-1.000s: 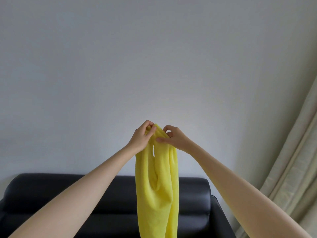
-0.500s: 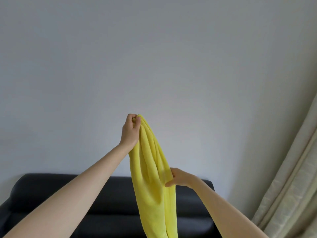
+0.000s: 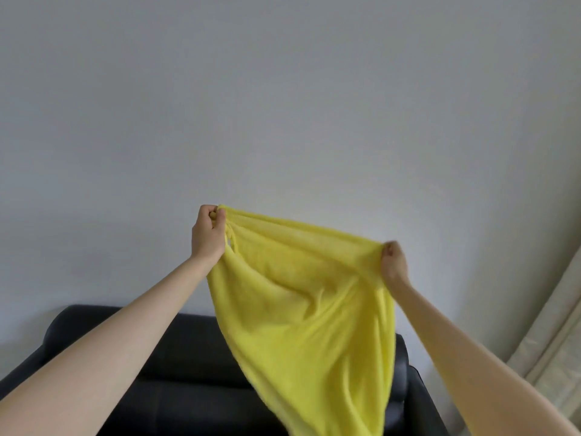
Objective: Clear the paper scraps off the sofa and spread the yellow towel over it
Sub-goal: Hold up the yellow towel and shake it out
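The yellow towel [image 3: 301, 313] hangs stretched in the air between my two hands, above the black sofa [image 3: 188, 366]. My left hand [image 3: 208, 236] pinches its upper left corner, held a little higher. My right hand [image 3: 393, 262] grips the upper right edge, lower and to the right. The cloth sags in a wide fan and its lower end runs out of the bottom of the view. Only the sofa's backrest and right armrest show; the seat is hidden. No paper scraps are visible.
A plain grey wall [image 3: 283, 105] fills most of the view behind the sofa. A pale curtain [image 3: 553, 350] hangs at the right edge, close to the sofa's right armrest.
My right hand slid down the hanging towel, then pulled its edge up and out to the right, opening the bunched cloth into a wide spread. My left hand kept its corner.
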Available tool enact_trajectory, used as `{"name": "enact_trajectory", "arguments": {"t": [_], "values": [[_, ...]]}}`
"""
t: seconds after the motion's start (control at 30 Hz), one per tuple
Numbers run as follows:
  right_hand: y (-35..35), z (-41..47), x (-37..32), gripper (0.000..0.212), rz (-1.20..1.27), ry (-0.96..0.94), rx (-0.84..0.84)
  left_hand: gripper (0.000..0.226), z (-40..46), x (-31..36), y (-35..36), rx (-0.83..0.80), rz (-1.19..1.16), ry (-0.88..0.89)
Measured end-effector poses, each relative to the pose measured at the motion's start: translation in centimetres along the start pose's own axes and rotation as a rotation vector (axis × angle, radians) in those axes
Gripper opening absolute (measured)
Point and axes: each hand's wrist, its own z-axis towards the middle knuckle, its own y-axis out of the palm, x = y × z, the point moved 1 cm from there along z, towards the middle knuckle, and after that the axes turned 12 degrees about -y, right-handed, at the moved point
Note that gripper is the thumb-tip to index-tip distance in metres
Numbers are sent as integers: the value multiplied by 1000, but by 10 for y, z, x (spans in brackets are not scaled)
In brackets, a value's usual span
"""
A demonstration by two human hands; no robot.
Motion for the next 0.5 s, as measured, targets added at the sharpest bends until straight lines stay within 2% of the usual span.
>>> {"name": "enact_trajectory", "arguments": {"t": [0.07, 0.13, 0.17, 0.2, 0.27, 0.3, 0.33, 0.43, 0.5], "values": [[-21, 30, -45, 18, 28, -127, 216, 28, 5, 2, -2, 23, 0, 33], [-31, 39, -80, 19, -24, -242, 317, 27, 6, 5, 2, 34, -9, 52], [-28, 37, -89, 20, -105, -281, 251, 26, 5, 5, 5, 42, -10, 42], [-21, 33, -88, 20, -250, -314, 96, 27, 4, 4, 7, 55, -8, 21], [0, 16, -67, 21, -585, -349, -351, 29, 2, -2, 5, 95, 3, -49], [4, 11, -54, 21, -665, -338, -473, 30, 3, -6, 0, 117, 10, -88], [3, 10, -44, 20, -640, -325, -469, 31, 6, -12, -5, 129, 20, -121], [-12, 17, -36, 20, -442, -229, -320, 33, 14, -26, -16, 82, 74, -164], [-15, 21, -34, 20, -421, -216, -366, 33, 19, -27, -15, 29, 121, -197]]}}
